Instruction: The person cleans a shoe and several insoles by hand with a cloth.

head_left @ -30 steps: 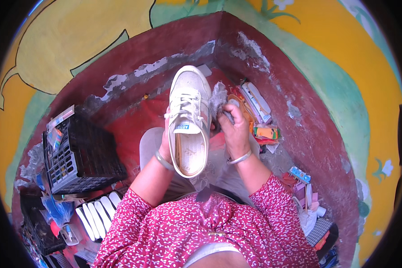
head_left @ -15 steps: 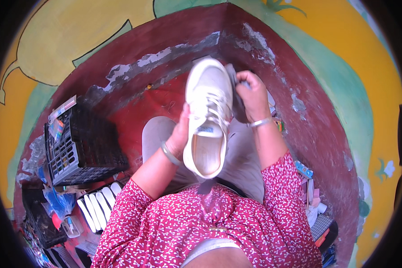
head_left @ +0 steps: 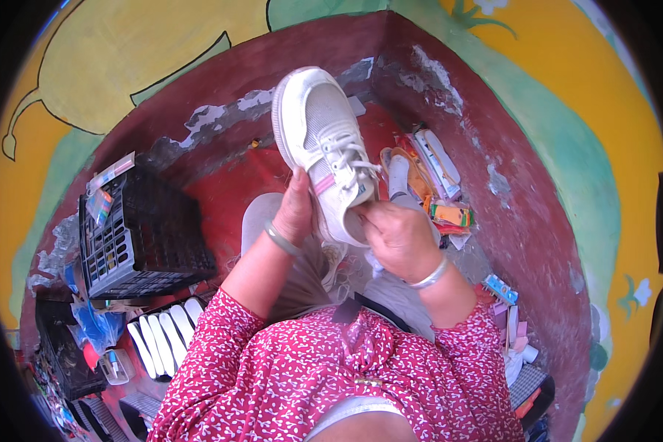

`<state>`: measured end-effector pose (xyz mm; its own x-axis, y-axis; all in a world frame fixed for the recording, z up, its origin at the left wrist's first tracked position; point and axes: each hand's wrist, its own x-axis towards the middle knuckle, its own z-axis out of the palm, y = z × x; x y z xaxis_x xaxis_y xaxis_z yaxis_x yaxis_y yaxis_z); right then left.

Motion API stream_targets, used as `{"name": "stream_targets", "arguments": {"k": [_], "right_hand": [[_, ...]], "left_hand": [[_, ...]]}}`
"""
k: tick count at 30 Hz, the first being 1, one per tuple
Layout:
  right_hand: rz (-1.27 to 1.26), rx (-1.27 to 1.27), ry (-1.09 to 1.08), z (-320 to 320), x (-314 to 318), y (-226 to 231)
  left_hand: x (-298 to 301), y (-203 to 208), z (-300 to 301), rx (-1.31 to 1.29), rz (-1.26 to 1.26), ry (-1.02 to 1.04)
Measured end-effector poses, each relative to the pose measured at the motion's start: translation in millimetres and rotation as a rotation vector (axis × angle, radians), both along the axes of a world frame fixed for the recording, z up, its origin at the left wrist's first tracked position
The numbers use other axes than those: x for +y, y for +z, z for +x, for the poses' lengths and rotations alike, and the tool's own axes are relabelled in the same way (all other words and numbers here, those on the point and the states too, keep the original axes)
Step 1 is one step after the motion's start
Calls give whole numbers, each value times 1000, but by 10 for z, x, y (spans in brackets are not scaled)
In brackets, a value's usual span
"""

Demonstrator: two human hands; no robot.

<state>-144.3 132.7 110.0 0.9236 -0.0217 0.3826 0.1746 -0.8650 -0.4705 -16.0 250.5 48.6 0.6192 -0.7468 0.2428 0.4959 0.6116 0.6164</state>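
Note:
A cream lace-up shoe (head_left: 320,147) with a pink side tab is held up in front of my lap, its toe pointing away and its side partly turned to view. My left hand (head_left: 295,210) is closed on the shoe's left side, thumb along the upper. My right hand (head_left: 404,239) is closed at the heel end, its fingertips at the collar of the opening and partly hidden. No cloth shows in it now. Below the held shoe, between my legs, another pale shoe (head_left: 333,267) is partly visible.
On the left stand a black plastic crate (head_left: 144,236) and a row of white insoles (head_left: 163,339). Packaged goods (head_left: 453,214) and an insole (head_left: 440,158) lie by the right wall. Peeling maroon walls (head_left: 302,70) meet in a corner ahead.
The shoe has tilted and its toe has swung left and up. My right hand has moved from beside the toe down to the heel opening; the grey cloth it held is out of sight.

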Motion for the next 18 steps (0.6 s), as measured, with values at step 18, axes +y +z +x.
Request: {"name": "stream_targets", "arguments": {"k": [18], "right_hand": [[151, -28, -103, 1, -90, -210]], "left_hand": [[-180, -151, -281, -74, 179, -7]]}}
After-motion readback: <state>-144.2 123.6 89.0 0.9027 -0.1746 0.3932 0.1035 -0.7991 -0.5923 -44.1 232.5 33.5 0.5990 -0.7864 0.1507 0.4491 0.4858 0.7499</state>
